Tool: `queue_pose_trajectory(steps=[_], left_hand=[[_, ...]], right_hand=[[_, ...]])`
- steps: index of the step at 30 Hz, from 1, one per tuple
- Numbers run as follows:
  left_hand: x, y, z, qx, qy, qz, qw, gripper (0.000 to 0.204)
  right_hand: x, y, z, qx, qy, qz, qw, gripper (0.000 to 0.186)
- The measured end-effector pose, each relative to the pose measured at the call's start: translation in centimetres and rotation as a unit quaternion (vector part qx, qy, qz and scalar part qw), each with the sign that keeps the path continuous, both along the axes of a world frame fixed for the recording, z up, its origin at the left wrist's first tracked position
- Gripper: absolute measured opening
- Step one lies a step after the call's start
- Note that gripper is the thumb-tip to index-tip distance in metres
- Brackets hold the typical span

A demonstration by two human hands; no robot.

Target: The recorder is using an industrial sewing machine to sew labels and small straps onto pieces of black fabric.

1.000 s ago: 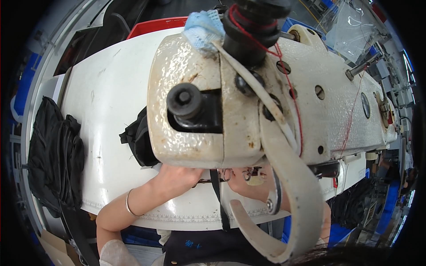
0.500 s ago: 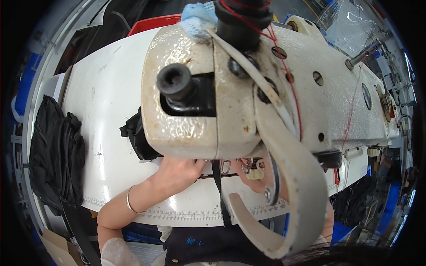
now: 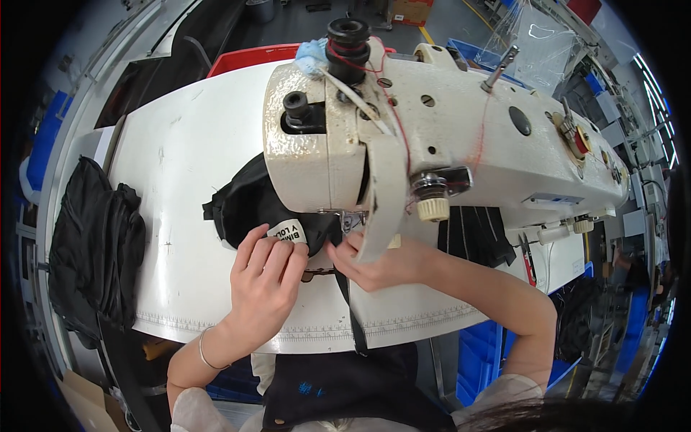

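A piece of black fabric [image 3: 248,205] lies bunched under the head of a white sewing machine [image 3: 345,169], with a white label [image 3: 288,232] on top. My left hand [image 3: 268,277] has its fingers bent together on the fabric's near edge, at the label. On the other side my right hand [image 3: 374,263] pinches the fabric's edge close in front of the presser foot [image 3: 351,220]. A narrow black strap [image 3: 354,320] runs from beneath my right fingers down over the table's front edge. The machine's curved guard partly covers my right fingertips.
Folded black fabric [image 3: 97,245] is piled at the table's left end. Dark striped fabric [image 3: 475,234] lies right of the machine's head, near red-handled snips [image 3: 529,259]. A ruler strip [image 3: 288,336] follows the front edge. Blue crates [image 3: 479,356] stand below right.
My head view has drawn back from the machine, so the label and both hands show more. My left hand has moved onto the fabric beside the label.
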State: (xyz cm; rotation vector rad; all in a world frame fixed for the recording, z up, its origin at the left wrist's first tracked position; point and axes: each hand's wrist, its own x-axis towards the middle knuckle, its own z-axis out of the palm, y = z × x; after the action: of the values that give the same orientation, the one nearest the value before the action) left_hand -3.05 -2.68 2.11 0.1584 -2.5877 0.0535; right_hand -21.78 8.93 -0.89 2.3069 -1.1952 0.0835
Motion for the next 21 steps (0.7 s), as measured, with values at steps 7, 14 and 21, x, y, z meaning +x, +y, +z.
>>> queue_pose_trajectory(steps=[7,14,21], left_hand=[[-1.7,-2.2,1.1,0.223,-0.061,-0.055,0.971,0.020],[-2.4,-1.0,1.8,0.095,-0.094,-0.032,0.991,0.034],[-1.0,-4.7,-1.7,0.453,-0.079,-0.014,0.888,0.038]], right_hand=[[0.8,0.7,-1.6,-0.078,-0.395,0.014,0.915,0.031],[1.3,1.4,-3.0,-0.040,-0.340,-0.045,0.939,0.023],[1.6,2.6,-1.7,0.049,-0.219,-0.059,0.973,0.024]])
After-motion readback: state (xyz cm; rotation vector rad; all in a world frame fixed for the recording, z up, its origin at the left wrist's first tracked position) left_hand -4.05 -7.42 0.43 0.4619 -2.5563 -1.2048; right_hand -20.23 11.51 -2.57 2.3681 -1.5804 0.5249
